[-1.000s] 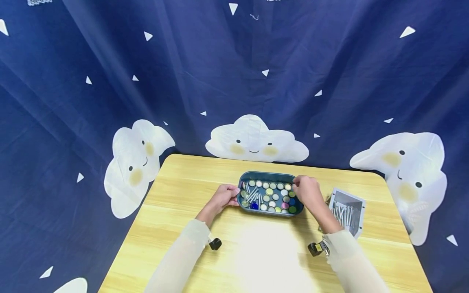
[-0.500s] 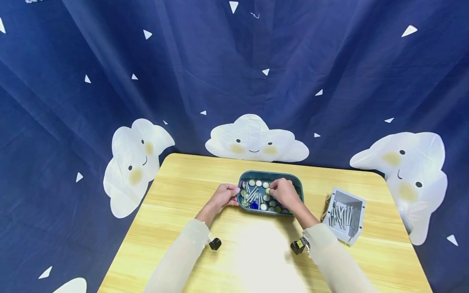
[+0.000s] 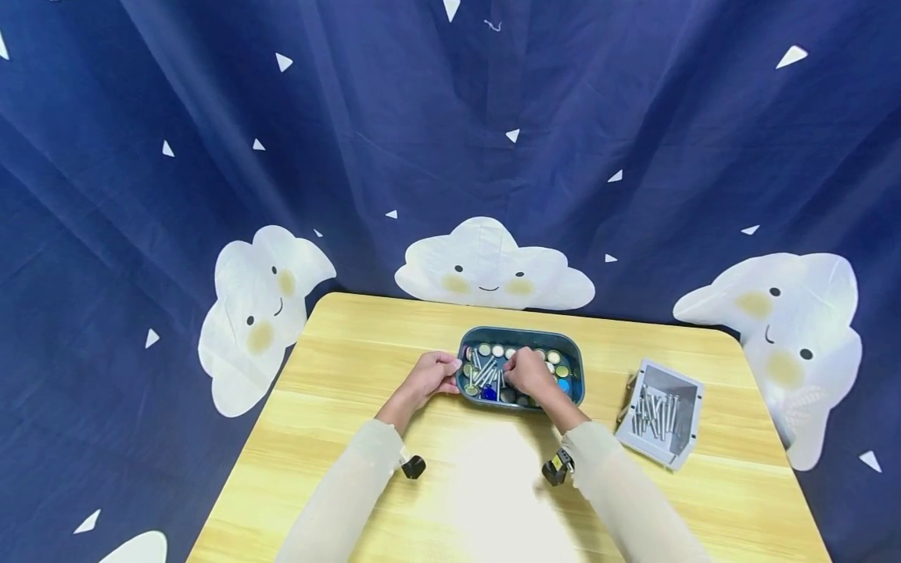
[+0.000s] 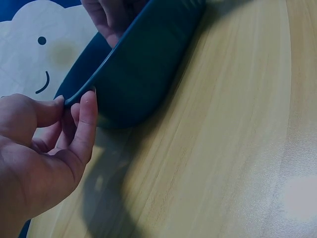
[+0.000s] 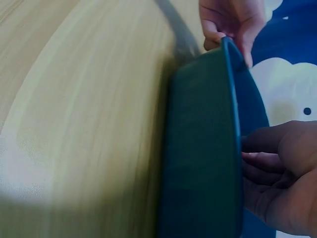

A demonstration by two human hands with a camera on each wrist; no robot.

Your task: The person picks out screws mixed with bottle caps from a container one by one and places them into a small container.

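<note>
A dark teal bin (image 3: 556, 336) (image 4: 143, 74) (image 5: 198, 144) holds silver bolts (image 3: 484, 374), a blue disc (image 3: 489, 393) and several round discs (image 3: 554, 356). My left hand (image 3: 425, 378) (image 4: 47, 144) pinches the bin's left rim, thumb on one side and fingers on the other. Inside the bin, just right of the bolts, is my right hand (image 3: 533, 375) (image 5: 285, 171), its fingers bent down low. The bin wall hides its fingertips in the right wrist view, so whether they hold anything cannot be seen.
A grey bin (image 3: 686, 383) with silver bolts stands to the right on the wooden table (image 3: 366, 336). Behind the table's back edge hangs a blue curtain (image 3: 450, 156) with clouds and white triangles.
My right hand has moved left through the teal bin, from its right end to beside the bolts, uncovering discs on the right. My left hand has stayed at the rim.
</note>
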